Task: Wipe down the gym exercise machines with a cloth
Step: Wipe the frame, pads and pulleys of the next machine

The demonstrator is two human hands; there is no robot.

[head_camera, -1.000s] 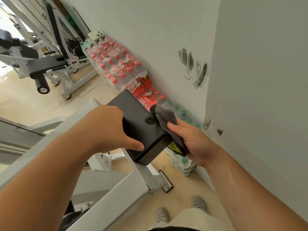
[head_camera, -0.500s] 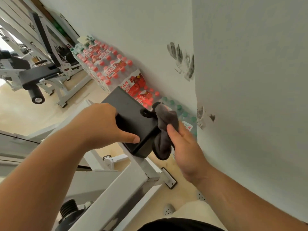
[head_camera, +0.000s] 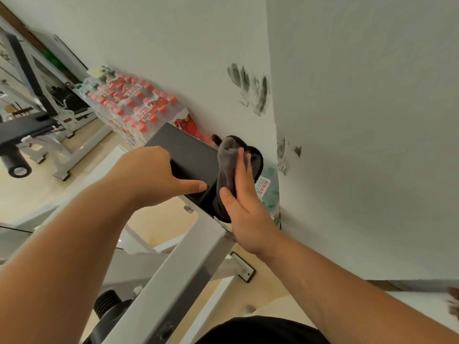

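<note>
A black rectangular pad [head_camera: 188, 155] tops a white machine frame [head_camera: 188, 264] in the middle of the view. My left hand [head_camera: 154, 175] grips the pad's near left edge, thumb stretched along its front side. A grey cloth [head_camera: 229, 160] drapes over the pad's right end. My right hand [head_camera: 244, 202] presses the cloth flat against that end, fingers straight and pointing up.
A white wall [head_camera: 347, 145] with dark smudges stands close on the right. Shrink-wrapped packs of red-capped water bottles [head_camera: 131, 108] line the wall behind the pad. Another white machine with a black roller [head_camera: 17, 167] stands at the far left on the beige floor.
My right hand has turned from gripping the bunched cloth to pressing it flat against the pad's right end. The view has swung closer to the wall. The left hand keeps its hold.
</note>
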